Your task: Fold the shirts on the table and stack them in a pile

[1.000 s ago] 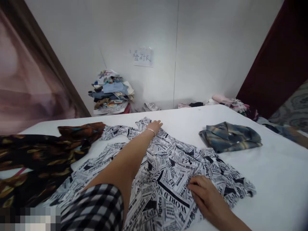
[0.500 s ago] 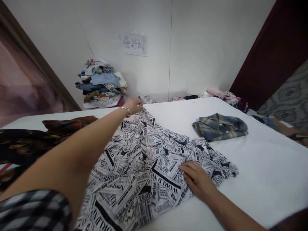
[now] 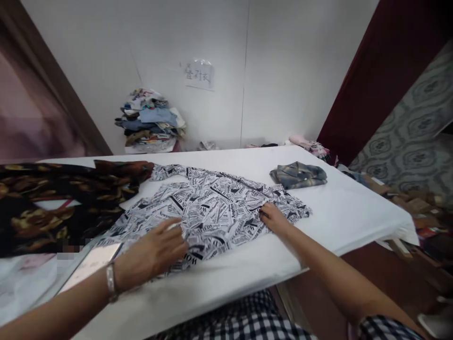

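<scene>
White table (image 3: 354,212), three shirts, perhaps paper

Newspaper-print shirt (image 3: 208,212): thin woven cloth, matt, lightly creased. Tabletop (image 3: 347,212): white cloth cover, smooth, matt. Brown patterned garment (image 3: 53,198): soft cloth, slight sheen. Folded plaid shirt (image 3: 299,174): thicker matt cloth. Bracelet (image 3: 111,279) at left wrist: metal, shiny. Wall sign (image 3: 199,74): paper under glossy film.
</scene>
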`<state>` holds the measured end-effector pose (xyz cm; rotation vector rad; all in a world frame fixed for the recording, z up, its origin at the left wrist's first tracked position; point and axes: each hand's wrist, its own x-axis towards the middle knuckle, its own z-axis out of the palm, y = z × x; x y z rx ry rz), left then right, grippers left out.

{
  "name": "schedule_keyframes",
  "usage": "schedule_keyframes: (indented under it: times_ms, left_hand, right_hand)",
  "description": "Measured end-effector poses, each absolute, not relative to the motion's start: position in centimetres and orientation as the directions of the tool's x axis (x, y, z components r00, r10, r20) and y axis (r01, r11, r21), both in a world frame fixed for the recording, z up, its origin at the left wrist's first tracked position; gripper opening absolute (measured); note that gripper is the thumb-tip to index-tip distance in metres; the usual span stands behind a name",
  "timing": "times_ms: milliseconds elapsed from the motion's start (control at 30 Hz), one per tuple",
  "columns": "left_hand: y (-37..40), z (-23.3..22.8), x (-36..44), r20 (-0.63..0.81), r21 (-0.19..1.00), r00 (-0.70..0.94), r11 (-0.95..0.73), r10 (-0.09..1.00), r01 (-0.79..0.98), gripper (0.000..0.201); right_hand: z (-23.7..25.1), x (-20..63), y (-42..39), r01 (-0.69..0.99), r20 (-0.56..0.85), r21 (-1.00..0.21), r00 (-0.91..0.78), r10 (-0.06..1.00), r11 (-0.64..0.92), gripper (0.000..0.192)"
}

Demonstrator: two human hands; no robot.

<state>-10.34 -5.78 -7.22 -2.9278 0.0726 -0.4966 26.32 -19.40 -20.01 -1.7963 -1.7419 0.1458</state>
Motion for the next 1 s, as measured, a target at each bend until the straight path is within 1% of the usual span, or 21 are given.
schedule_keyframes:
  times_ms: [33, 100, 133, 167, 200, 233, 267, 300, 333, 367, 400, 433, 500, 600, 633, 667, 733, 767, 833, 933, 1000]
  left_hand:
    - [-6.7, -8.9, -11.0, 0.288, -0.145, 0.955, -0.989, -0.070, -0.029, 0.027]
    - [-7.5, -11.3, -12.0, 0.223, -0.106, 0.973, -0.994, -0.055, -0.032, 0.019]
    - [-7.6, -12.1, -12.4, 0.203, -0.083, 0.979, -0.997, -0.014, 0.003, 0.013]
    - [-7.5, -12.6, -12.7, 0.178, -0.059, 0.984, -0.997, 0.030, 0.042, 0.011]
    - [-7.4, -12.7, -12.9, 0.150, -0.037, 0.986, -0.996, 0.076, 0.082, 0.021]
    - [-7.3, -12.7, -13.2, 0.124, -0.018, 0.985, -0.992, 0.121, 0.124, 0.032]
    - [-7.3, -12.6, -13.5, 0.098, -0.001, 0.982, -0.986, 0.164, 0.165, 0.040]
    - [-7.3, -12.4, -13.7, 0.073, 0.014, 0.977, -0.980, 0.201, 0.200, 0.044]
    - [-7.3, -12.2, -13.9, 0.046, 0.027, 0.972, -0.973, 0.232, 0.231, 0.043]
    - [-7.4, -12.0, -14.1, 0.019, 0.036, 0.966, -0.966, 0.256, 0.256, 0.038]
    - [-7.6, -11.8, -14.3, -0.005, 0.042, 0.962, -0.961, 0.273, 0.273, 0.030]
    - [-7.7, -11.8, -14.5, -0.024, 0.046, 0.959, -0.958, 0.283, 0.284, 0.025]
    - [-8.0, -11.8, -14.9, -0.040, 0.056, 0.960, -0.958, 0.279, 0.281, 0.021]
    - [-8.2, -12.0, -15.3, 0.003, 0.099, 0.974, -0.969, 0.226, 0.224, 0.014]
    - [-8.2, -11.9, -15.4, 0.024, 0.120, 0.979, -0.973, 0.202, 0.198, 0.011]
    - [-8.2, -11.8, -15.4, 0.048, 0.137, 0.983, -0.976, 0.177, 0.169, 0.010]
    - [-7.8, -10.7, -15.1, 0.093, 0.132, 0.988, -0.986, 0.120, 0.107, 0.013]
    - [-7.5, -9.9, -14.9, 0.122, 0.102, 0.987, -0.991, 0.102, 0.090, 0.014]
    - [-6.7, -7.4, -14.4, 0.206, -0.002, 0.974, -0.995, 0.098, 0.100, 0.015]
    - [-5.1, -4.1, -14.0, 0.343, -0.165, 0.929, -0.964, 0.141, 0.207, 0.020]
    - [-4.4, -3.8, -14.2, 0.374, -0.230, 0.913, -0.938, 0.162, 0.261, 0.023]
  right_hand:
    - [-20.0, 26.3, -19.4, 0.861, 0.339, -0.504, 0.123, 0.933, 0.070, 0.015]
    - [-19.9, 26.3, -19.5, 0.826, 0.327, -0.561, 0.155, 0.932, 0.060, 0.013]
    - [-19.8, 26.3, -19.6, 0.803, 0.313, -0.593, 0.169, 0.935, 0.053, 0.012]
    - [-19.7, 26.2, -19.8, 0.774, 0.296, -0.632, 0.195, 0.935, 0.039, 0.011]
    - [-19.6, 26.2, -19.9, 0.725, 0.274, -0.689, 0.245, 0.930, 0.013, 0.011]
    - [-19.5, 26.2, -20.1, 0.646, 0.242, -0.763, 0.316, 0.917, -0.022, 0.013]
    - [-19.3, 26.3, -20.3, 0.533, 0.191, -0.844, 0.401, 0.896, -0.059, 0.016]
    - [-19.1, 26.3, -20.4, 0.389, 0.119, -0.916, 0.488, 0.865, -0.094, 0.021]
    - [-18.9, 26.3, -20.5, 0.228, 0.027, -0.966, 0.563, 0.826, -0.123, 0.025]
    - [-18.6, 26.4, -20.6, 0.088, -0.062, -0.985, 0.611, 0.789, -0.146, 0.028]
    - [-18.2, 26.3, -20.6, -0.001, -0.128, -0.986, 0.635, 0.762, -0.164, 0.030]
    - [-17.9, 26.3, -20.6, -0.046, -0.170, -0.982, 0.652, 0.739, -0.184, 0.032]
    - [-17.2, 26.1, -20.4, -0.047, -0.195, -0.974, 0.680, 0.707, -0.223, 0.039]
    - [-16.6, 25.7, -20.1, 0.060, -0.185, -0.952, 0.667, 0.721, -0.300, 0.057]
    - [-16.5, 25.6, -19.9, 0.093, -0.198, -0.937, 0.651, 0.733, -0.337, 0.057]
    - [-16.6, 25.6, -19.7, 0.116, -0.219, -0.921, 0.633, 0.743, -0.371, 0.052]
    - [-16.8, 25.7, -19.5, 0.132, -0.259, -0.899, 0.608, 0.751, -0.417, 0.035]
    - [-16.9, 25.9, -19.4, 0.130, -0.259, -0.901, 0.605, 0.753, -0.414, 0.028]
    - [-16.8, 26.1, -19.5, 0.104, -0.201, -0.937, 0.622, 0.757, -0.334, 0.025]
    - [-16.5, 26.4, -20.0, 0.027, -0.082, -0.991, 0.662, 0.745, -0.133, 0.037]
    - [-16.4, 26.4, -20.5, -0.004, -0.059, -0.997, 0.668, 0.742, -0.076, 0.047]
